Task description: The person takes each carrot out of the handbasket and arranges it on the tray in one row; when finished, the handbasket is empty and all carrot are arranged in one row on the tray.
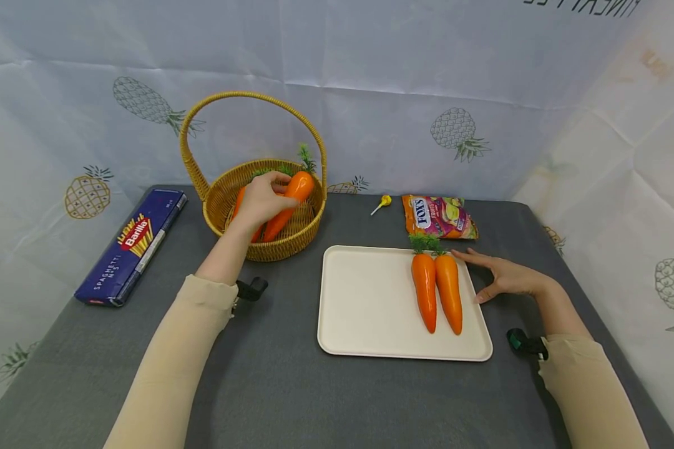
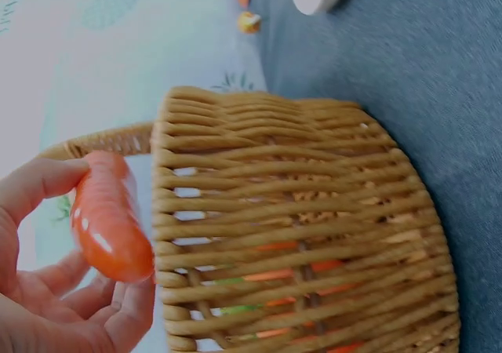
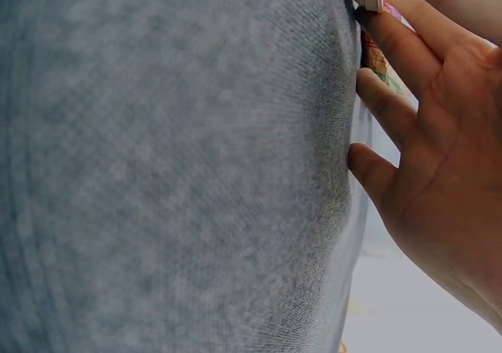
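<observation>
My left hand (image 1: 261, 199) holds an orange carrot (image 1: 300, 186) with a green top, tilted over the wicker basket (image 1: 283, 249). In the left wrist view, the thumb and fingers of the left hand (image 2: 47, 314) pinch this carrot (image 2: 114, 223) beside the woven wall (image 2: 298, 180). More orange shows inside the basket, partly hidden by the hand. Two carrots, a left one (image 1: 424, 287) and a right one (image 1: 449, 293), lie side by side on the cream tray (image 1: 371, 299). With fingers spread, my right hand (image 1: 508, 277) touches the tray's right edge.
A blue spaghetti box (image 1: 131, 246) lies left of the basket. Behind the tray are a yellow lollipop (image 1: 385, 201) and a colourful Fox's candy bag (image 1: 440, 217). The basket's tall handle (image 1: 253, 95) arches up before a pineapple-print cloth (image 1: 371, 143).
</observation>
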